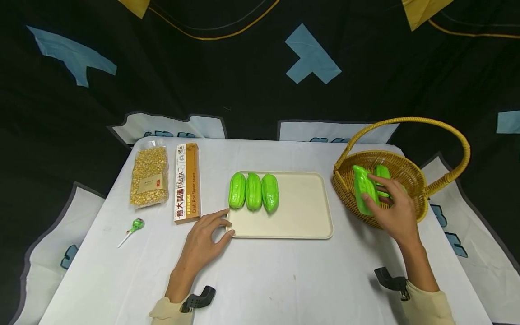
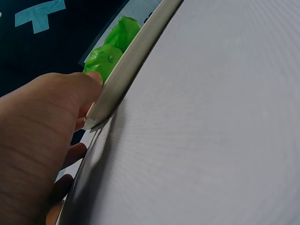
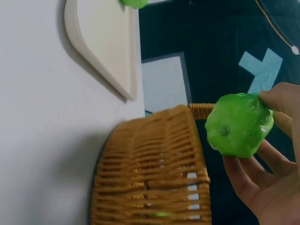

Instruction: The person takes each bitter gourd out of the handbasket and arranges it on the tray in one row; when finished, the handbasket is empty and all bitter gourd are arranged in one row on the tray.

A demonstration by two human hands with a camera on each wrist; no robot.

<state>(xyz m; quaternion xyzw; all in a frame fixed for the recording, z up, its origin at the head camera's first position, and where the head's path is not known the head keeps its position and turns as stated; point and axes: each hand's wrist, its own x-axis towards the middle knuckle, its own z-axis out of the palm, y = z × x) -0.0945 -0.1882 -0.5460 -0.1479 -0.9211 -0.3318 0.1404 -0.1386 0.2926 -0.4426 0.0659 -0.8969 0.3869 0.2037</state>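
My right hand [image 1: 396,210] holds a shiny green ridged gourd [image 1: 363,189] by its sides, over the near left part of a wicker basket [image 1: 420,176]. Another green gourd [image 1: 382,174] lies inside the basket, partly hidden by the fingers. In the right wrist view, the held gourd [image 3: 239,124] shows its knobbed end, above the basket's woven wall [image 3: 150,164]. On the left side of a cream tray [image 1: 302,207], three similar gourds [image 1: 253,192] lie side by side. My left hand [image 1: 205,239] touches that tray's near left corner with thumb and fingers extended.
Left of the tray lie a pasta box [image 1: 187,183], a bag of yellow kernels [image 1: 149,176] and a green-wrapped lollipop [image 1: 136,225]. The basket's tall arched handle [image 1: 410,120] rises at the right. A white cloth [image 1: 284,280] covers the table, with a dark curtain behind.
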